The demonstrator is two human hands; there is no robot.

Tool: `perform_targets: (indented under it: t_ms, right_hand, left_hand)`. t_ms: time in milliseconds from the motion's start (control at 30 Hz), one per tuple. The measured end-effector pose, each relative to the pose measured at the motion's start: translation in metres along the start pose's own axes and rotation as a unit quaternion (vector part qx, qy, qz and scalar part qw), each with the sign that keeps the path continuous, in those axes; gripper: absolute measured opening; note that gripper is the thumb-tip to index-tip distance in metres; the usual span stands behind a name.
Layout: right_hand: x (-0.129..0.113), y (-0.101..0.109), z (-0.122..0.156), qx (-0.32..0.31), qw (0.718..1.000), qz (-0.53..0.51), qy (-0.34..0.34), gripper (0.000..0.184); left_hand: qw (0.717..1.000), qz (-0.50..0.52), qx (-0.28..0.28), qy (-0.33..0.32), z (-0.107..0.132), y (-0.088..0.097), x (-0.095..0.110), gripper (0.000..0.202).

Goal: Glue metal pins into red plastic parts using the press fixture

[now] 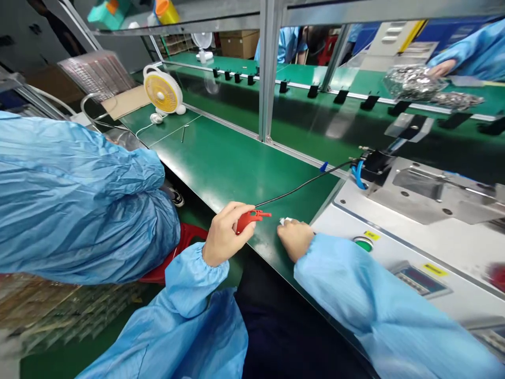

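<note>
My left hand (pixel 225 231) is closed around a red plastic piece (pixel 246 220), whose narrow pronged end points right, past my thumb and forefinger. At the bench's front edge, my right hand (pixel 295 238) has its fingers curled at a small white piece (pixel 285 221). Only the tip of that piece shows, so its kind is unclear. A black cable (pixel 303 184) runs from the machine on the right down to just behind my left hand.
A white machine (pixel 335 210) with a green button (pixel 363 243) stands at right. On the green bench (pixel 221 158) are a yellow-and-white fan (pixel 161 95) and a thin rod (pixel 183 133). A co-worker's blue sleeve (pixel 79 195) is close at left. A metal post (pixel 266 73) rises behind.
</note>
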State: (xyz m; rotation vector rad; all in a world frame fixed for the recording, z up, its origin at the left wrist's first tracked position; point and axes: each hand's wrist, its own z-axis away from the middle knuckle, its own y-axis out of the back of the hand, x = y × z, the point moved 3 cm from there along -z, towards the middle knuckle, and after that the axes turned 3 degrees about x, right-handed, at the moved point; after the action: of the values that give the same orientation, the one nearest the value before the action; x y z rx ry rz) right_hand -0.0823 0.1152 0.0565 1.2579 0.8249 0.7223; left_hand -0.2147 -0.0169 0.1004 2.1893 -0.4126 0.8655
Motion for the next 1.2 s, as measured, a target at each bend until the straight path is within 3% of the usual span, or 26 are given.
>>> perform_targets:
  t_ms: [100,167,300,400,500,767,933,1200]
  right_hand:
    - [0.000,0.020,0.024,-0.050,0.996,-0.064,0.040,0.020]
    - [0.003,0.039,0.039,-0.038,0.975,-0.210,0.056,0.015]
    - [0.016,0.072,0.061,0.010,0.849,-0.528,-0.014,0.027]
    - [0.021,0.086,0.070,0.043,0.780,-0.617,-0.093,0.039]
    - [0.021,0.091,0.074,0.088,0.745,-0.647,-0.138,0.043]
    - [0.018,0.088,0.078,0.039,0.690,-0.696,-0.193,0.048]
    - [0.018,0.090,0.078,0.055,0.659,-0.726,-0.187,0.051]
    - [0.017,0.094,0.080,0.102,0.686,-0.699,-0.173,0.043]
  left_hand:
    - [0.999,0.027,-0.034,-0.007,-0.008,-0.002,0.001,0.028]
    - [0.997,0.056,-0.049,-0.015,-0.015,-0.003,0.006,0.027]
    - [0.993,0.092,-0.059,-0.035,-0.029,-0.004,0.020,0.025]
    - [0.991,0.103,-0.075,-0.040,-0.034,-0.008,0.030,0.024]
    - [0.987,0.120,-0.099,-0.035,-0.035,-0.012,0.036,0.022]
    - [0.981,0.152,-0.114,-0.024,-0.033,-0.016,0.042,0.022]
    - [0.980,0.160,-0.113,-0.020,-0.033,-0.017,0.043,0.022]
    - [0.977,0.172,-0.123,-0.014,-0.030,-0.019,0.047,0.024]
